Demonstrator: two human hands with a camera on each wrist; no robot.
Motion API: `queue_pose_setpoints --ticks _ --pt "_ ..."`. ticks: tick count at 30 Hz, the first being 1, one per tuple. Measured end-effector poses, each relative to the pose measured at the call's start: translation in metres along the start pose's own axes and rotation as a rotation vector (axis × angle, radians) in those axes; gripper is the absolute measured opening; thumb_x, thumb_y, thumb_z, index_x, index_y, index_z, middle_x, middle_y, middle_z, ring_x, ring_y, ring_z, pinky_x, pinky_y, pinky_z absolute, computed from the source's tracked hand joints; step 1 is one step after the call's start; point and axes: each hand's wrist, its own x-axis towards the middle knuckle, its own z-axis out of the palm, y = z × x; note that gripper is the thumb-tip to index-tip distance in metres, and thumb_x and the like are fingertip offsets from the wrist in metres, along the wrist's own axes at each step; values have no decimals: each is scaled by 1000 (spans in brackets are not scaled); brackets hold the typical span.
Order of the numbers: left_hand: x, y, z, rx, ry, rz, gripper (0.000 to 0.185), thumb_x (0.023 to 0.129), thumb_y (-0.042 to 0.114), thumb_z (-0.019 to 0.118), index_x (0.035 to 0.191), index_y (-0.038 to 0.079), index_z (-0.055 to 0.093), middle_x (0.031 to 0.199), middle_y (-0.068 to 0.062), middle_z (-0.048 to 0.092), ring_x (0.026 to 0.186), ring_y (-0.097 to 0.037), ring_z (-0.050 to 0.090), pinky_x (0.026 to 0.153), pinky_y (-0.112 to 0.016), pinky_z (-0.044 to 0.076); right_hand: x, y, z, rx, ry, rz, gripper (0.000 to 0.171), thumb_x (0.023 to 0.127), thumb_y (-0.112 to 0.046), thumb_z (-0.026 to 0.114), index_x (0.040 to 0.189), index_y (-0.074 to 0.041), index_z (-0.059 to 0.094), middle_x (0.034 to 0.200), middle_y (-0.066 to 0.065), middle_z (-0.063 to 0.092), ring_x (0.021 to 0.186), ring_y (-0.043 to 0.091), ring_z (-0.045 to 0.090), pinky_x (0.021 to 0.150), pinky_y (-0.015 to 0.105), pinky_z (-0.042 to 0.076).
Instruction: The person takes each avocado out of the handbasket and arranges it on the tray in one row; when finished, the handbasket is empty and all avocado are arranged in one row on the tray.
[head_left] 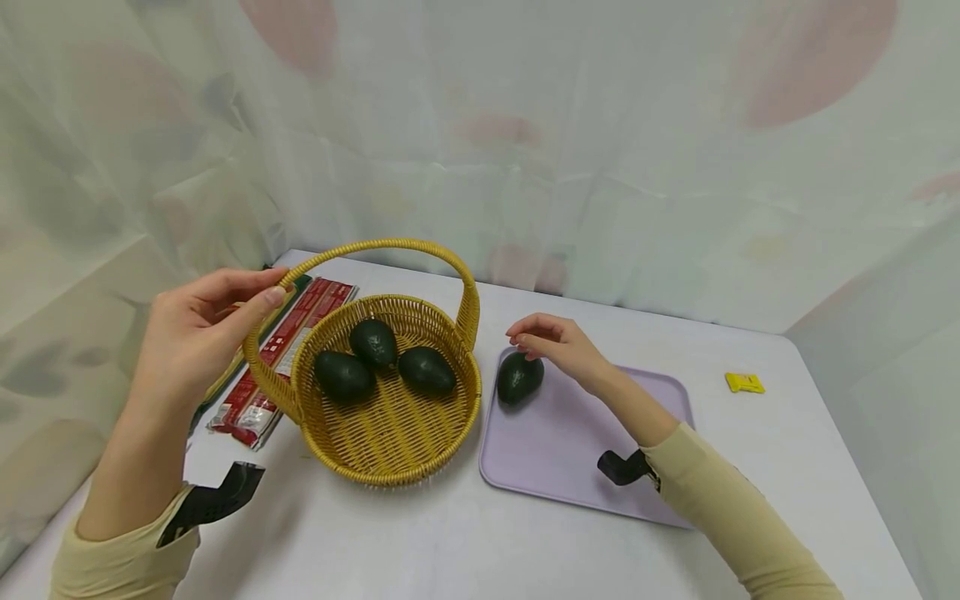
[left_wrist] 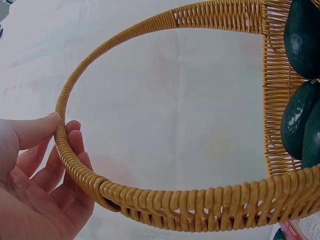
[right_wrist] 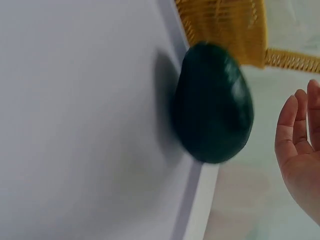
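Note:
A yellow-brown wicker basket (head_left: 390, 433) stands on the white table with three dark green avocados inside, one of them an avocado (head_left: 426, 371) on the right. My left hand (head_left: 202, 321) pinches its arched handle (left_wrist: 80, 65) between thumb and fingers, on the handle's left side. Another avocado (head_left: 519, 379) lies on the lilac tray (head_left: 555, 454), near its far left corner. Just above that avocado hovers my right hand (head_left: 558, 346), its fingers loosely bent and holding nothing. In the right wrist view the hand (right_wrist: 302, 155) is apart from the avocado (right_wrist: 212, 102).
Red packages (head_left: 277, 350) lie left of the basket, partly behind the handle, beside a green-and-yellow pack. A small yellow packet (head_left: 744, 382) lies right of the tray. A pale patterned curtain (head_left: 600, 167) hangs behind the table.

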Motion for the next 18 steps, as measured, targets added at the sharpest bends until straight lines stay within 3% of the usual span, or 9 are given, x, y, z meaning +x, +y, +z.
queue_pose_setpoints --ticks 5,11,18 --pt "0 0 0 -4 -9 -7 27 92 22 69 115 7 72 99 16 70 83 -3 66 67 -12 51 -1 -13 13 13 -68 -33 22 97 -9 59 114 4 64 112 22 64 103 42 58 81 35 54" --pt "-1 1 -1 2 -8 -7 28 92 23 69 116 8 71 98 15 70 82 -5 65 66 -12 50 1 -27 28 1 -173 -91 22 97 -10 59 115 3 64 114 20 64 103 42 56 85 46 53" --pt "-1 1 0 4 -9 -8 28 92 23 69 116 8 71 98 15 70 82 -3 66 66 -12 51 8 -41 45 -88 -292 -144 24 98 -8 56 120 -2 65 119 14 64 111 25 59 91 35 51"
